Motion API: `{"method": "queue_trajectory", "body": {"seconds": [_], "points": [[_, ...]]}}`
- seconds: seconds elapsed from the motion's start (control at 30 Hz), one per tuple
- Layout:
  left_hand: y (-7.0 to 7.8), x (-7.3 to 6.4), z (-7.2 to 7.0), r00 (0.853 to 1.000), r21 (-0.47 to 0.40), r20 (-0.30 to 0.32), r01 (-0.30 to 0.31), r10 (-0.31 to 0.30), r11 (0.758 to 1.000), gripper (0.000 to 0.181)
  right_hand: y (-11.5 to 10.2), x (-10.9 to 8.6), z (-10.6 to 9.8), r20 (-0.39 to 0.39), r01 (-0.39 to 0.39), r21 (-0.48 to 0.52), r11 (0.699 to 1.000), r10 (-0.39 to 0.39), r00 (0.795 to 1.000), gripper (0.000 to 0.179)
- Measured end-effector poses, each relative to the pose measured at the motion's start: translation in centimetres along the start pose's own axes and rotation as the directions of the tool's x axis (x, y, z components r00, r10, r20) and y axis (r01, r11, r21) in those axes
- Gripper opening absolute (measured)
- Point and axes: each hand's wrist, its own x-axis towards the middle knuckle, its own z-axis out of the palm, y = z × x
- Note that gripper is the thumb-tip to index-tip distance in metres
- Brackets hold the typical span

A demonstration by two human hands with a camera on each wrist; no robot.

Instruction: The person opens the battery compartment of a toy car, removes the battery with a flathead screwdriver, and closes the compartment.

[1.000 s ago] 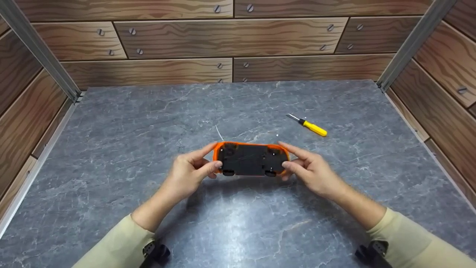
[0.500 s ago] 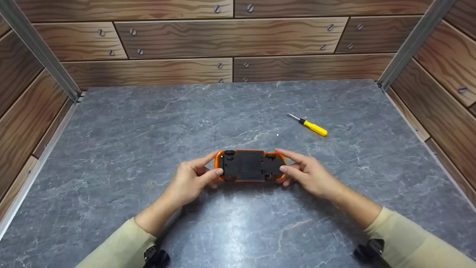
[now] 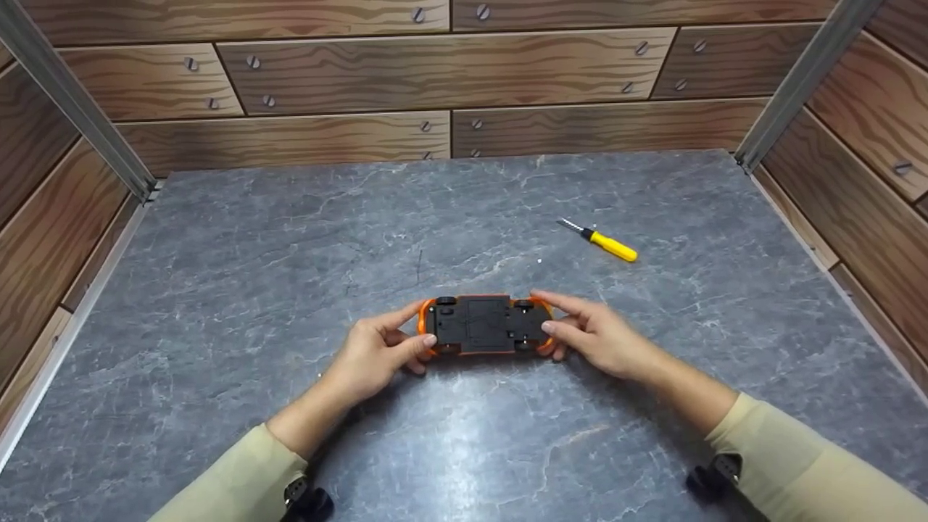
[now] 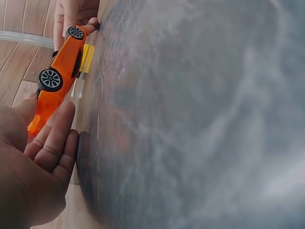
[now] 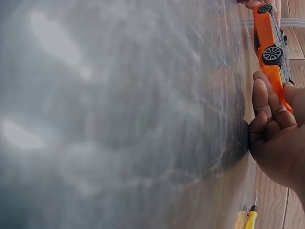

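An orange toy car (image 3: 487, 324) is held upside down between both hands, its black underside and wheels facing up in the head view. My left hand (image 3: 377, 351) grips its left end, thumb on the underside and fingers around the orange body. At the other end my right hand (image 3: 605, 337) holds it the same way. The left wrist view shows the toy car (image 4: 59, 76) side-on, with spoked wheels and a dark window, close over the table. In the right wrist view the right fingers lie under the car's end.
A screwdriver (image 3: 609, 245) with a yellow handle lies on the grey marbled table (image 3: 290, 239), beyond the car to the right. Small bright specks lie near it. Wood-patterned walls (image 3: 449, 72) enclose the table at the back and sides.
The toy car has come down toward the near side of the table and tipped so its underside faces more upward. Both hands moved with it, keeping their hold. The screwdriver has stayed put.
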Motion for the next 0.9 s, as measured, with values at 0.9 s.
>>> {"method": "queue_trajectory", "body": {"seconds": [0.9], "points": [[-0.5, 0.3, 0.0, 0.994, -0.047, 0.043, 0.107, -0.105, 0.993, 0.065, -0.07, 0.68, -0.13, 0.073, -0.048, 0.002, 0.999, 0.048, 0.996, 0.059]]}}
